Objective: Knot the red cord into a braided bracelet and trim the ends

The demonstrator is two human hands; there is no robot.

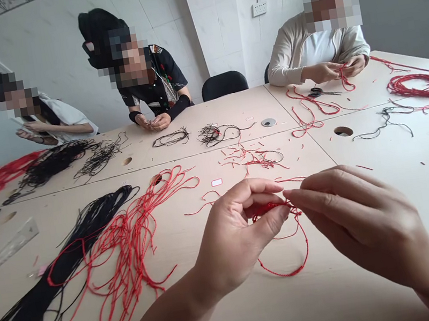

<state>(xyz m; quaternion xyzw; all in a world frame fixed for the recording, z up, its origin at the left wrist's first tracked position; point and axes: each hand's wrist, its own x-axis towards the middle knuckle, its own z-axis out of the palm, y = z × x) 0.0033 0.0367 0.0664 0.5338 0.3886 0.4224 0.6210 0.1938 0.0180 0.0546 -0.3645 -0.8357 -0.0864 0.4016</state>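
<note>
Cord (285,274) pinched between left hand (237,235), right hand (361,224).

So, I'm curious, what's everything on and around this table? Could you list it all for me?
Table: one, pale wood, filling the foreground
Red cord bundle: one, red, left of the hands
Black cord bundle: one, black, at the near left
Red cord coils: two, red, at the right
Ruler: one, clear, at the left edge
Scissors: one pair, black-handled, far right
Co-workers: three, beyond the table
Chair: one, black, at the far side
Red cord loop: one, red, hanging from the hands
Left hand: one, pinching the loop
Right hand: one, fingertips at the loop
</note>
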